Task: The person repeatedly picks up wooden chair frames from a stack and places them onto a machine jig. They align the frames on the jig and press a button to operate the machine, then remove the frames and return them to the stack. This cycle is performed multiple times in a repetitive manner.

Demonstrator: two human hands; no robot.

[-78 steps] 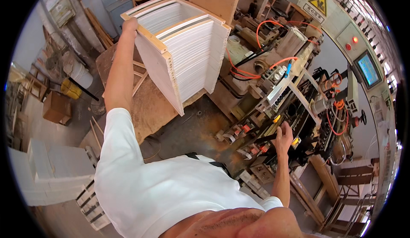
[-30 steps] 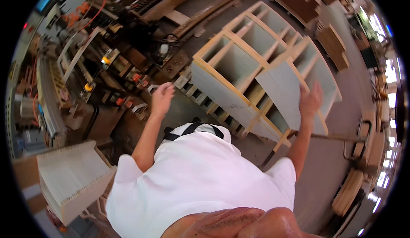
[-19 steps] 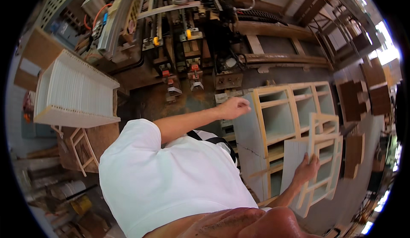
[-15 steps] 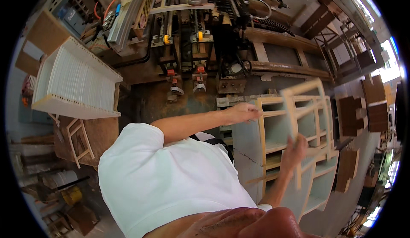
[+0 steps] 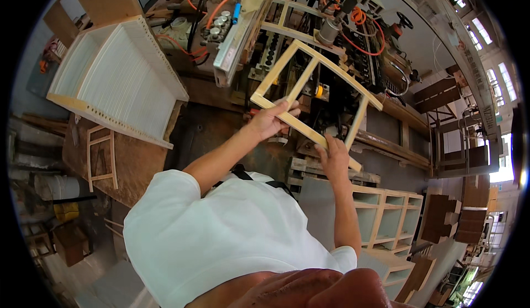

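Observation:
A pale wooden frame (image 5: pixel 303 127) with several cross rails is held up in front of me, tilted, in both hands. My left hand (image 5: pixel 270 121) is closed round its near long rail, close to the left end and one cross rail. Further right along that same rail, my right hand (image 5: pixel 335 156) grips it near the right end. Beyond the frame, and partly hidden by it, stands a machine with dark rails and a metal cylinder (image 5: pixel 328 32).
A wooden cabinet carcass (image 5: pixel 381 214) with open compartments stands at my right. On the left, a wooden table (image 5: pixel 135 181) bears a rack of white panels (image 5: pixel 132 81) and a smaller wooden frame (image 5: pixel 101 158). A metal beam with a blue-handled valve (image 5: pixel 236 37) juts out ahead.
The wooden frame has swung from above the cabinet at right toward the machine ahead. My left hand, earlier at the cabinet's edge, now holds the frame too. My view has turned left.

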